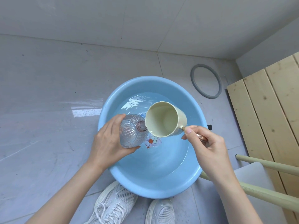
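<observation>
On the grey floor point(48, 88), the blue basin point(123, 180) is sitting half full of water point(161, 159), I think to be catching any spill. Over it my left hand point(108, 139) is wrapping round the clear bottle point(131, 135), tilting its open neck toward the cream cup point(163, 122), whose lip is resting just at the mouth. My right hand point(208, 147) is pinching the cup's handle point(184, 128). Wooden slats point(267, 118) are crowding the right; the basin's far side is lying open
</observation>
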Motion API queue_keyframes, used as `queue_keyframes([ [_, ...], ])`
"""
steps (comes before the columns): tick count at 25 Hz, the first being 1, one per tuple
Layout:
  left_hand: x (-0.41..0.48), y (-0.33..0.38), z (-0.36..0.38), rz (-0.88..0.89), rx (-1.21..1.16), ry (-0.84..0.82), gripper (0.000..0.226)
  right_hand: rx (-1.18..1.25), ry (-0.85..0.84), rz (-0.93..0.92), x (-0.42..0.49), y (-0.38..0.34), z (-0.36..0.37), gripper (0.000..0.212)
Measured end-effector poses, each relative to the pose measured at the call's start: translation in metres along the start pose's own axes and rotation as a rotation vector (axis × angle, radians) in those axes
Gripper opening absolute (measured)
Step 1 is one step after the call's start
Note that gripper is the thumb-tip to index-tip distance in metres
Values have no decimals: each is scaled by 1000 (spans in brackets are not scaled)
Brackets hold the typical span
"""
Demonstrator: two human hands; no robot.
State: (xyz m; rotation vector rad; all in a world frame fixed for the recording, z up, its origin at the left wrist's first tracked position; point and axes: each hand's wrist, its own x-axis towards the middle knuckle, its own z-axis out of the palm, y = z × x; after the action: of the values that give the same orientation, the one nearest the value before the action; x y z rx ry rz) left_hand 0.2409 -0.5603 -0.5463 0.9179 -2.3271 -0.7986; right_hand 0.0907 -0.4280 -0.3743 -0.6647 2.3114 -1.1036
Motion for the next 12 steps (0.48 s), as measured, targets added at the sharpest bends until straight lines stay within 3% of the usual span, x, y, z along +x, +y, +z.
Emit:
queue_keyframes([
  [12,-1,-1,3,11,18,13,103,-10,2,-22,1,6,-2,22],
])
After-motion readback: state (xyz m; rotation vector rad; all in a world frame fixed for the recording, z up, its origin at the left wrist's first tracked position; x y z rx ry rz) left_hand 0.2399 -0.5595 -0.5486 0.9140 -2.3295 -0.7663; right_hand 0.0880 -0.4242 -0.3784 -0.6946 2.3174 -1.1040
